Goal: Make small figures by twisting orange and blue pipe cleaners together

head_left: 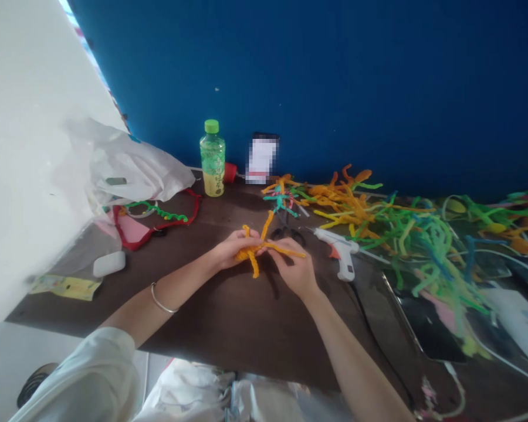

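Observation:
Over the middle of the dark table, an orange pipe-cleaner figure [247, 253] with several protruding ends is held between both hands. My left hand [236, 248] is closed around its body from the left. With bent fingers, my right hand [295, 267] pinches the figure's right side, where a long orange strand runs across the fingers. Part of the figure is hidden by the fingers. Just beyond the hands lie black-handled scissors [295, 235], partly covered. A white glue gun [345, 258] with an orange trigger rests right of my right hand.
Piles of orange pipe cleaners [347, 202] and green pipe cleaners [426, 234] spread along the right. A green-capped bottle [213, 164] stands at the back, near a propped phone [262, 158]. A white case [109, 264] and plastic bag [145, 167] lie left; a dark tablet [426, 319] lies right.

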Demonstrator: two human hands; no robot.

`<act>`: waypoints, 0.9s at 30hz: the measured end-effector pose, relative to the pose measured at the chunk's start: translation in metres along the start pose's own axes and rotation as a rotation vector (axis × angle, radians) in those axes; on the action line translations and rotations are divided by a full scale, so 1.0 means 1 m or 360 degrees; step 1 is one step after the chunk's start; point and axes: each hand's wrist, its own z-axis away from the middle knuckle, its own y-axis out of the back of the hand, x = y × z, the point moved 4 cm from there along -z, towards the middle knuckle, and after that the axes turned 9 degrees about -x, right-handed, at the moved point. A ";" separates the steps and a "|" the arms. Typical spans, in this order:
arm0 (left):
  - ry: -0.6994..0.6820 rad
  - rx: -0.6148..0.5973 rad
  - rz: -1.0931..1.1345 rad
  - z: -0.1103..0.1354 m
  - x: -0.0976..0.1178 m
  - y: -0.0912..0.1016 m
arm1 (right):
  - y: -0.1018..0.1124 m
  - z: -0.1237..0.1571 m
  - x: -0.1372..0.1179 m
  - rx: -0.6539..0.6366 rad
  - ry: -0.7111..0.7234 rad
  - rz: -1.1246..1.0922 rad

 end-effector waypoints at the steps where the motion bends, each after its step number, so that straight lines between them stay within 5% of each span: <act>1: -0.0055 0.0015 -0.0012 0.000 0.001 0.000 | -0.001 0.000 -0.001 0.0011 -0.0021 0.0029; 11: -0.0473 0.0166 -0.0246 0.004 0.005 -0.004 | -0.012 0.007 0.006 0.0193 -0.0727 -0.0317; 15: -0.0517 0.0222 -0.0231 0.004 0.005 -0.003 | -0.017 0.009 -0.001 0.0240 -0.0571 -0.0174; 27: -0.0514 0.0326 -0.0269 0.002 -0.004 0.002 | -0.019 0.011 -0.025 -0.0003 0.0061 0.1411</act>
